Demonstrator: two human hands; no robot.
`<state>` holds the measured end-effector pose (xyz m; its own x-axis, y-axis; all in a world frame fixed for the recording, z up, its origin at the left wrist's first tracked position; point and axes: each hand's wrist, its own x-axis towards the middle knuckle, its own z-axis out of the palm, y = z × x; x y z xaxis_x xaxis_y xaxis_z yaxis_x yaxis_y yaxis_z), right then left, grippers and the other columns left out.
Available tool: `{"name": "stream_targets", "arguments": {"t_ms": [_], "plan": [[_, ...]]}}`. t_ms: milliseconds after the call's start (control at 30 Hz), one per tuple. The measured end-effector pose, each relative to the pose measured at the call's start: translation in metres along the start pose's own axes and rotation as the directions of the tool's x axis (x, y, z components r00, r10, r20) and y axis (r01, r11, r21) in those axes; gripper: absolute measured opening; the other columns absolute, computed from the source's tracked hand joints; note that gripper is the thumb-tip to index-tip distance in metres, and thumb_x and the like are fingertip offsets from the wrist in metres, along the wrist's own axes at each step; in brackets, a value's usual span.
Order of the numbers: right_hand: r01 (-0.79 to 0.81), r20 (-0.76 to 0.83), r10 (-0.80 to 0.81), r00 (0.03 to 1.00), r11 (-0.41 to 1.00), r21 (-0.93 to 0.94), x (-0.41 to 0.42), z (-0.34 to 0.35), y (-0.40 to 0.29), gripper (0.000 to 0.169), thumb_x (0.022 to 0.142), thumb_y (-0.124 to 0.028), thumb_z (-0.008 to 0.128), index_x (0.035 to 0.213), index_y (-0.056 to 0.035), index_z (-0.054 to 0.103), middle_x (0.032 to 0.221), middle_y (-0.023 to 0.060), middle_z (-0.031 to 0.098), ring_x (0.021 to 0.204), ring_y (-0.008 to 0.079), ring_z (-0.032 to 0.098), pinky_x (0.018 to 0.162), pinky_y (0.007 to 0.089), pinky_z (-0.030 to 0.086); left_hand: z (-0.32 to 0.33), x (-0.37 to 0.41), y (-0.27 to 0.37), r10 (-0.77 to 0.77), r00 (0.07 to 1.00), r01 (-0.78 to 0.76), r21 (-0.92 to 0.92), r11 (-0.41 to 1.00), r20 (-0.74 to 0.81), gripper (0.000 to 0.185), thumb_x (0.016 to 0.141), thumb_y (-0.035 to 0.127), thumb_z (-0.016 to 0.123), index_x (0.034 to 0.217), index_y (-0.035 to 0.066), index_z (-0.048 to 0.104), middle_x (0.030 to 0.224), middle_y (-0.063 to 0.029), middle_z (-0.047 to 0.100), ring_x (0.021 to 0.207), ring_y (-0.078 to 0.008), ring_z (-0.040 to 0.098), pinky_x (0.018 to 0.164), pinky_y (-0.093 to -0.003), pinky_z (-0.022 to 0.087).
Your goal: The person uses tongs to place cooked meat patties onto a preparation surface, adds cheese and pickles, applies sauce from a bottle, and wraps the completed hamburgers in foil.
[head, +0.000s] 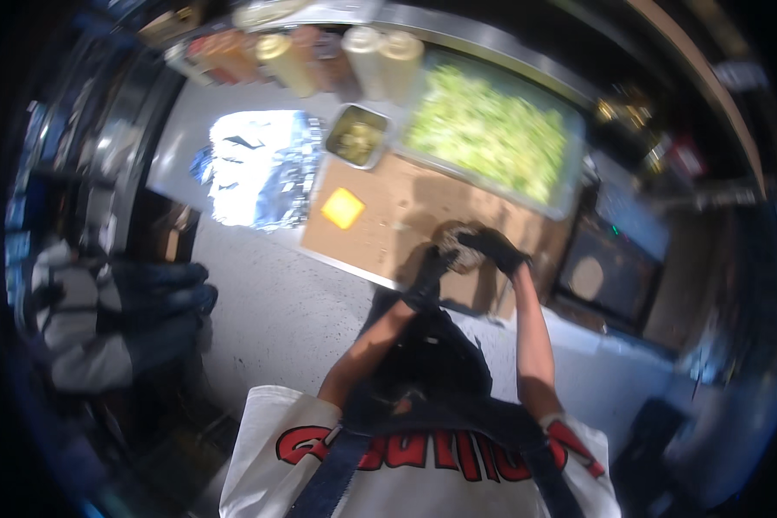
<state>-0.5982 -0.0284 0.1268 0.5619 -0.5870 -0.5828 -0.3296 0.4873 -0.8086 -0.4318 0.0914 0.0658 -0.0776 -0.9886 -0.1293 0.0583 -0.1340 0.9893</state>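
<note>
Both my hands wear black gloves and meet over the right part of a brown cutting board (368, 243). Between them is a round, greyish-brown food item (467, 258), perhaps a patty; blur hides its exact kind. The fingers of my left hand (430, 277) grip its near left edge. On its far right side, my right hand (500, 250) has its fingers over the rim. A square yellow cheese slice (343, 208) lies at the board's left. Behind the board stands a clear tub of shredded lettuce (485, 133).
A metal container of pickle slices (357, 137) touches the board's far left corner. Crumpled aluminium foil (259, 171) lies left of it. Squeeze bottles (288, 65) line the back. A dark griddle-like surface (608, 265) bears a pale round piece at right. Another person (123, 317) stands at left.
</note>
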Motion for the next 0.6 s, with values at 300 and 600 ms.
{"name": "stream_targets", "arguments": {"t_ms": [300,600], "plan": [[0.111,0.017,-0.110,0.994,0.961,-0.254,0.107,0.184,-0.155,0.061,0.075,-0.045,0.070,0.105,0.0060,0.057,0.107,0.0179,0.061,0.098,0.0236,0.058,0.085,0.0353,0.045,-0.210,-0.016,0.078,-0.233,0.844,0.076,-0.321,0.944,-0.483,0.036,0.086,0.011,0.060,0.120,0.000,0.049,0.109,-0.0072,0.056,0.103,-0.0140,0.052,0.088,-0.0287,0.044],[0.312,0.312,-0.212,0.926,0.894,-0.321,0.381,0.336,-0.232,0.062,0.073,-0.037,0.075,0.115,0.0035,0.056,0.107,0.0130,0.062,0.095,0.0174,0.057,0.080,0.0313,0.046,-0.469,0.034,0.071,-0.152,0.809,-0.092,-0.378,0.921,-0.567,0.031,0.089,0.018,0.057,0.115,0.001,0.054,0.103,-0.0052,0.060,0.095,-0.0130,0.055,0.084,-0.0272,0.044]]}}
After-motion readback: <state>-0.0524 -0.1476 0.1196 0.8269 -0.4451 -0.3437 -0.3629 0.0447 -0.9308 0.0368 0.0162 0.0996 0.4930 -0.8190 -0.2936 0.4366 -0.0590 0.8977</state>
